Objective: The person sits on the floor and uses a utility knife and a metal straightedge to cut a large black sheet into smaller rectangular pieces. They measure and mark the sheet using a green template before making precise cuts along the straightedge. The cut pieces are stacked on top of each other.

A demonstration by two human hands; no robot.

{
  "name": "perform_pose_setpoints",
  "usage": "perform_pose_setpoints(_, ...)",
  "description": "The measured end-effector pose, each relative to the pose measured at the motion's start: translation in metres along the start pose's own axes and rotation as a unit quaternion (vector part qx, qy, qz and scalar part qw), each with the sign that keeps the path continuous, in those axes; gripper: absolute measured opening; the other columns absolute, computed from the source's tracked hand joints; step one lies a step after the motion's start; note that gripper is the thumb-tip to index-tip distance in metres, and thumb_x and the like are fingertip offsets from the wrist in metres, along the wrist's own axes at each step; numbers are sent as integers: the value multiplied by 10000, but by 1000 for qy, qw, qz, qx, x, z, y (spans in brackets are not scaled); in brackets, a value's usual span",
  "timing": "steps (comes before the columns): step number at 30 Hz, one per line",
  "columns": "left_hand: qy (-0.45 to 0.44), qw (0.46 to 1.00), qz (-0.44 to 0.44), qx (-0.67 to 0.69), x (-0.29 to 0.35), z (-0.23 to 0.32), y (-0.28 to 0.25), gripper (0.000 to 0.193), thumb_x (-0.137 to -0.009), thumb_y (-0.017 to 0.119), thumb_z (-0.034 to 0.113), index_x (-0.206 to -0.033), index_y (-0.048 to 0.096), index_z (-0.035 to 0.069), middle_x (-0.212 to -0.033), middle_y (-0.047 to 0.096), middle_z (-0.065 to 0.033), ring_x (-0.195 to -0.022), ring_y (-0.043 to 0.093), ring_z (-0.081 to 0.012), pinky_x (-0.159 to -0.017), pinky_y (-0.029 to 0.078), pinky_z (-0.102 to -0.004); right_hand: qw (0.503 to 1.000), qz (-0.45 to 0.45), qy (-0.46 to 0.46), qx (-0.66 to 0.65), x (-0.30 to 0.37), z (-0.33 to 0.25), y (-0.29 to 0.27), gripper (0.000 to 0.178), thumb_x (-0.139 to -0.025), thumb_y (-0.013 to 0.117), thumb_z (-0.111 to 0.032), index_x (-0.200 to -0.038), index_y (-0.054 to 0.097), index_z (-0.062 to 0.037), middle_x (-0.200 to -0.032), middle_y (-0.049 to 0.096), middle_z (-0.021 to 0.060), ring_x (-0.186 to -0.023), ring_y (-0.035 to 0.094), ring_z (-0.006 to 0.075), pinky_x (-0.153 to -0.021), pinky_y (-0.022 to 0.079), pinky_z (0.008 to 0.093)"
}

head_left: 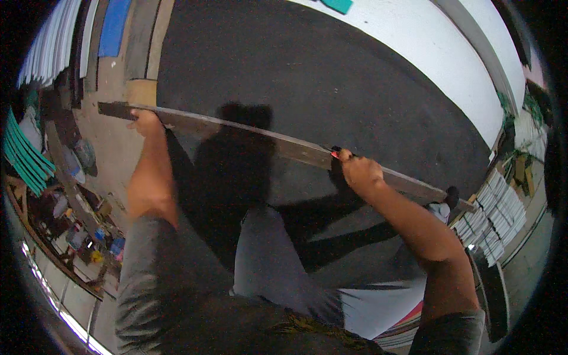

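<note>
A long, narrow wooden straightedge (pixel 296 149) lies slantwise across a large dark sheet (pixel 307 71). Near its left end my left hand (pixel 145 122) is closed on it, with the thumb and fingers at its edge. My right hand (pixel 362 171) grips a small red and black utility knife (pixel 335 154) against the far edge of the straightedge, right of the middle. Its blade is too small to make out. The shadow of my head and arms covers the middle of the dark sheet.
A white sheet (pixel 414 35) extends beyond the dark one, with a green piece (pixel 337 5) on it. Stacked white strips (pixel 494 213) lie at the right. Wooden boards and a blue piece (pixel 114 26) are at the far left, green strips (pixel 26 154) and clutter below.
</note>
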State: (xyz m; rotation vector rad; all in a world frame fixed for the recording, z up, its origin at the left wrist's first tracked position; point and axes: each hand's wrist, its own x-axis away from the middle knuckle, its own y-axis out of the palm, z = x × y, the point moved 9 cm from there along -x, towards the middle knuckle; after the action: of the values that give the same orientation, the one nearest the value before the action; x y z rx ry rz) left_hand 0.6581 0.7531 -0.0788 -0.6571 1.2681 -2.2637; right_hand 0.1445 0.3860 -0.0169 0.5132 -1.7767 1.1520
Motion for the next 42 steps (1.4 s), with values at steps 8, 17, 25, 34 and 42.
perform_pose_setpoints(8, 163, 981, -6, -107, 352, -59, 12, 691, -1103, 263, 465, -1638, 164, 39, -1614, 267, -309, -1439, 397, -463, -1122, 394, -595, 997, -3, 2, -79, -4, 2, 8, 314, -1018, 490, -124, -1301, 458, 6, -1111, 748, 222, -998, 750, 396, -826, 616, 497)
perform_pose_setpoints(17, 97, 985, 27, -142, 362, -63, 14, 622, -1106, 281, 412, -1654, 171, 139, -1673, 215, -211, -1515, 297, -431, -1172, 266, -702, 975, 15, -37, -218, -18, -1, 14, 275, -1074, 430, -179, -1284, 530, -33, -1165, 740, 188, -1009, 754, 355, -803, 622, 464)
perform_pose_setpoints(25, 50, 985, -9, -166, 374, -53, 9, 613, -1109, 268, 396, -1658, 142, 154, -1690, 186, -185, -1520, 306, -400, -1192, 265, -680, 975, -14, -31, -219, -14, 4, 16, 274, -1072, 442, -223, -1254, 561, -56, -1134, 750, 150, -984, 759, 338, -771, 625, 460)
perform_pose_setpoints(34, 45, 986, -26, -158, 371, -54, 10, 609, -1115, 248, 399, -1662, 124, 161, -1698, 165, -181, -1524, 303, -399, -1188, 268, -678, 934, 87, -15, -347, -31, 1, 54, 265, -1062, 441, -230, -1209, 591, -69, -1106, 758, 152, -994, 759, 339, -791, 619, 467)
perform_pose_setpoints(42, 40, 988, -34, -144, 375, -49, 5, 607, -1114, 255, 397, -1661, 126, 166, -1700, 170, -163, -1544, 267, -371, -1199, 253, -678, 973, 32, -21, -226, -3, 5, 0, 223, -1051, 469, -200, -1187, 585, -66, -1095, 759, 169, -1000, 755, 358, -825, 610, 476)
